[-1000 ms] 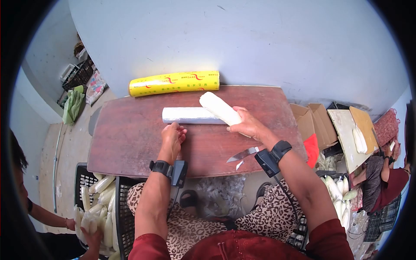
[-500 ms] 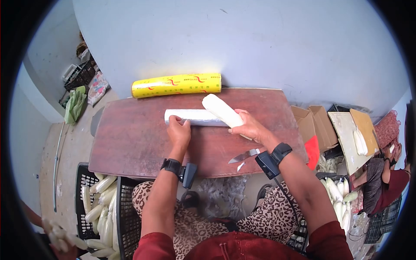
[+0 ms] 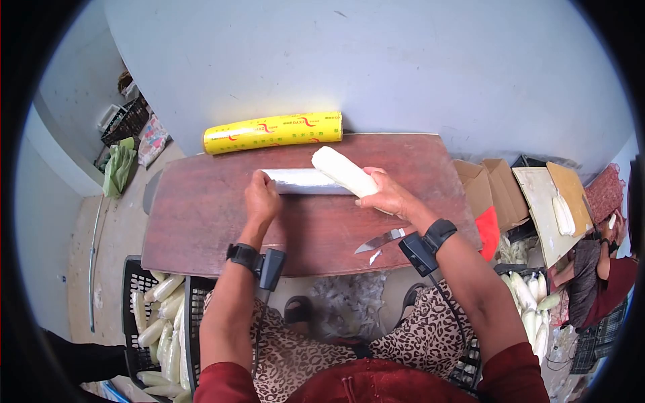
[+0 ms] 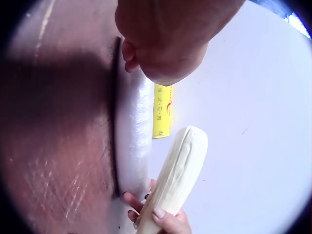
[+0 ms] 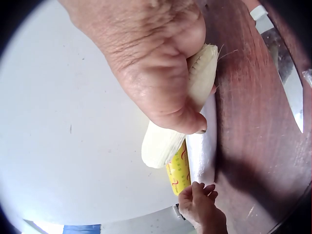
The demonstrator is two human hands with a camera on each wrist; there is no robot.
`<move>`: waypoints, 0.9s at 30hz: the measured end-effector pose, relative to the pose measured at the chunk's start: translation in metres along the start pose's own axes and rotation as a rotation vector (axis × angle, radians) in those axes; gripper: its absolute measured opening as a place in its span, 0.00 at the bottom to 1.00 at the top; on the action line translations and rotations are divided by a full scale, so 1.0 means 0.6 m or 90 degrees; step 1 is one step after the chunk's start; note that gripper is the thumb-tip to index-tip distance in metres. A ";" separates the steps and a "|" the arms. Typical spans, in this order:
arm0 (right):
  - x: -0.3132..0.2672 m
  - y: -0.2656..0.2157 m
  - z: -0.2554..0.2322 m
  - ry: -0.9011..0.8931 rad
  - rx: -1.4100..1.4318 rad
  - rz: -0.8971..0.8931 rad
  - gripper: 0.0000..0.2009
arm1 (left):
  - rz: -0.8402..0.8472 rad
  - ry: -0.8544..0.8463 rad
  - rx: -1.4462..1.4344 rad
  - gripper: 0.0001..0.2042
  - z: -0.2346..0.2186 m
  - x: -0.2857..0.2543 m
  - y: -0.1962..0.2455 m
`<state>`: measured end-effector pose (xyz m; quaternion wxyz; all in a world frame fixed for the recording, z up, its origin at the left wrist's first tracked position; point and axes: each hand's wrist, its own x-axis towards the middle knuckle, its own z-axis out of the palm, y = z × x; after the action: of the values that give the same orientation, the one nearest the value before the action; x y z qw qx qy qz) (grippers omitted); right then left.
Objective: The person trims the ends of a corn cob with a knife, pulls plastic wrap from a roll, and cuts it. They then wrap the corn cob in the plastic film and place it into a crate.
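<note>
My right hand (image 3: 392,193) grips the lower end of an ear of corn in its pale husk (image 3: 339,168), tilted over the right part of a clear cling film roll (image 3: 299,181). In the right wrist view the corn's cut end (image 5: 210,56) shows above my thumb. The roll lies crosswise on the brown table (image 3: 195,215). My left hand (image 3: 261,196) is at the roll's left end, its fingers bent and covering that end. Its fingertips (image 4: 129,57) are right at the film in the left wrist view; I cannot tell whether they pinch any.
A knife (image 3: 381,240) lies near the table's front edge beside a white scrap (image 3: 375,256). Behind stands a yellow printed roll (image 3: 272,133) against the wall. Crates of pale corn flank my legs, left (image 3: 195,302) and right (image 3: 505,269). Another person (image 3: 608,285) sits far right.
My left hand rose from in front of the roll onto its left end, then shifted left. The right hand and corn stayed nearly still. The person at lower left moved mostly out of view.
</note>
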<state>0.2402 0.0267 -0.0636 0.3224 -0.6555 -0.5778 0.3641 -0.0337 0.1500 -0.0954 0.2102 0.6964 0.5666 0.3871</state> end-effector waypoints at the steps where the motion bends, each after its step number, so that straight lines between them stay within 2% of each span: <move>1: 0.000 0.001 0.000 0.002 0.001 -0.003 0.45 | -0.024 0.001 -0.016 0.04 -0.011 0.008 -0.006; 2: 0.000 0.002 0.001 0.003 0.002 0.002 0.45 | -0.030 0.018 -0.002 0.04 -0.020 0.013 -0.011; 5: -0.001 -0.003 0.001 0.004 0.003 0.006 0.45 | 0.039 -0.024 0.091 0.08 -0.041 0.001 -0.006; 11: 0.003 0.003 0.000 0.008 -0.020 -0.006 0.44 | 0.052 -0.127 0.128 0.13 -0.017 -0.022 0.037; 20: 0.008 0.009 0.000 0.012 0.011 -0.008 0.43 | 0.103 -0.079 0.105 0.03 -0.004 -0.006 0.004; 23: 0.008 -0.003 -0.003 0.006 0.008 0.006 0.43 | 0.040 -0.080 0.081 0.05 -0.009 -0.003 -0.013; 27: 0.010 -0.003 -0.004 -0.005 0.027 0.020 0.43 | 0.058 -0.066 0.067 0.07 -0.020 -0.009 0.004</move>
<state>0.2418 0.0327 -0.0613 0.3280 -0.6561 -0.5611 0.3836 -0.0421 0.1423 -0.0881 0.1845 0.7504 0.5423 0.3296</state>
